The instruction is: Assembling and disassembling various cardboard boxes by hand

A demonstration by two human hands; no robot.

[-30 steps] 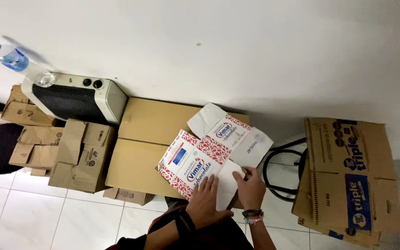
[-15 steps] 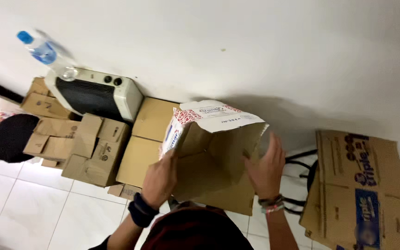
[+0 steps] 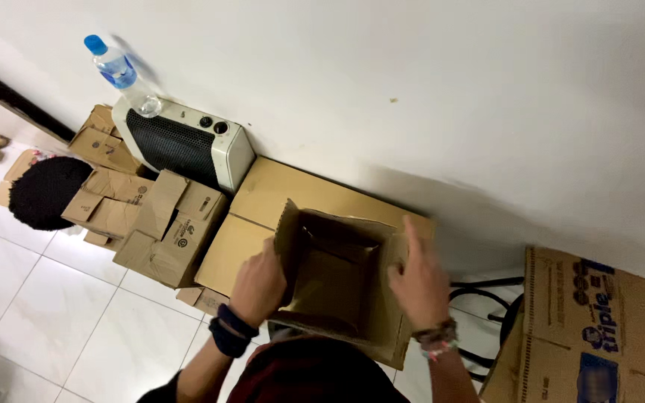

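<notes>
An open brown cardboard box stands upright in front of me, its empty inside facing the camera. My left hand grips its left wall, with a dark band on that wrist. My right hand presses on its right wall, fingers pointing up, with beaded bracelets on the wrist. The box rests on a large closed cardboard carton against the white wall.
A white fan heater with a clear water bottle on it stands at the left. Flattened and loose cartons lie beside a round black object. A printed carton and black loops are at the right.
The flat printed carton has been unfolded and turned; it now stands as an open box with its brown inside toward me. Both hands moved to its side walls.
</notes>
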